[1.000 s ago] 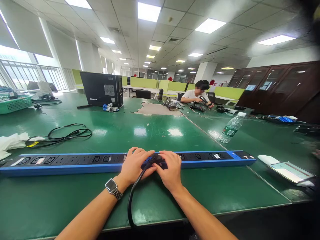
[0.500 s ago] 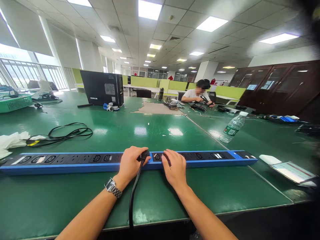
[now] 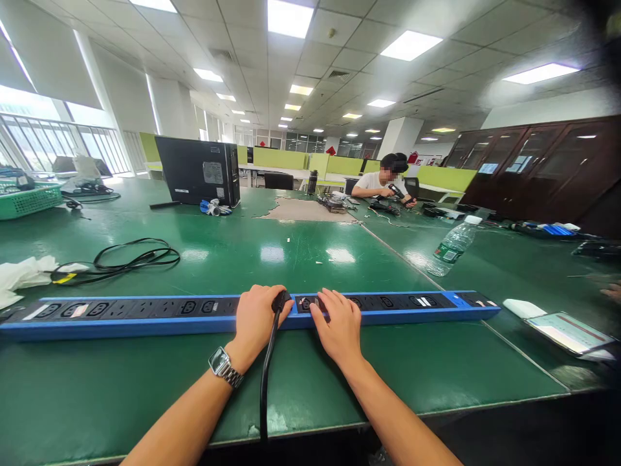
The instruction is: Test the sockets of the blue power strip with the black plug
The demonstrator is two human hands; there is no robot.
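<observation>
Left hand: closed around a black plug at the top face of the power strip, wristwatch on the wrist.
Right hand: open and flat, fingers spread and resting on the strip just right of the plug, gripping nothing.
Table: wide green worktop, glossy, reaching far back into the room.
Power strip: long blue bar with black sockets, lying across the near part of the table from far left to right of centre, under both hands.
Computer tower: black, standing far left of centre.
Person: seated at the far side, right of centre, hands on small parts.
Loose cable: black, coiled on the table left, beyond the strip.
Plug's cord: black, running from the plug toward the near table edge between the forearms.
Water bottle: clear plastic, tilted, right of centre beyond the strip.
Tablet: lying flat near the right edge.
</observation>
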